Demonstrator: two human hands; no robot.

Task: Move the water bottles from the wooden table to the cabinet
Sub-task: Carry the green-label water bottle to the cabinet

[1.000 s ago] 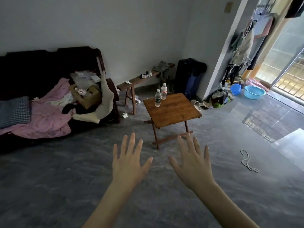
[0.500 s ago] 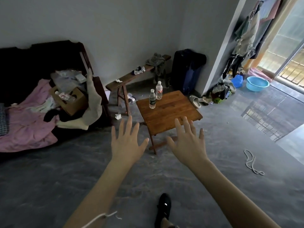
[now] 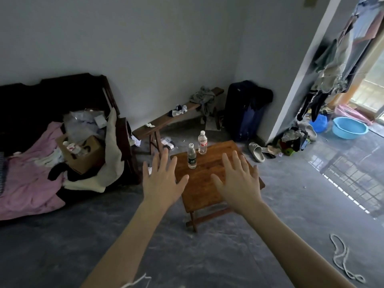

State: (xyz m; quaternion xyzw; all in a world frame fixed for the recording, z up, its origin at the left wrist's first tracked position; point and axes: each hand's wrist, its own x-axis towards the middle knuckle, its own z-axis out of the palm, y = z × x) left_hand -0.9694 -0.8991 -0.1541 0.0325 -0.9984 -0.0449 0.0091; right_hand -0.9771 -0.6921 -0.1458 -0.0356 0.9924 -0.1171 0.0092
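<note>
Two clear water bottles stand upright on a small wooden folding table (image 3: 199, 190) in the middle of the room. The bottle with a dark green label (image 3: 191, 156) is nearer to me; the bottle with a red label (image 3: 202, 142) stands just behind it to the right. My left hand (image 3: 162, 179) is stretched out with fingers spread, in front of the table's left edge and empty. My right hand (image 3: 239, 180) is spread the same way, in front of the table's right half and empty. Neither hand touches a bottle. No cabinet is in view.
A dark sofa (image 3: 41, 113) piled with a pink blanket, a cardboard box (image 3: 83, 154) and cloths stands at the left. A wooden bench (image 3: 166, 122) and a dark suitcase (image 3: 245, 111) line the back wall. Slippers (image 3: 257, 151), a blue basin (image 3: 349, 127) and a rope (image 3: 342, 258) lie on the floor at the right.
I have come closer to the table, which now looks larger. Both open hands have risen in view from the floor in front of the table to overlap the tabletop.
</note>
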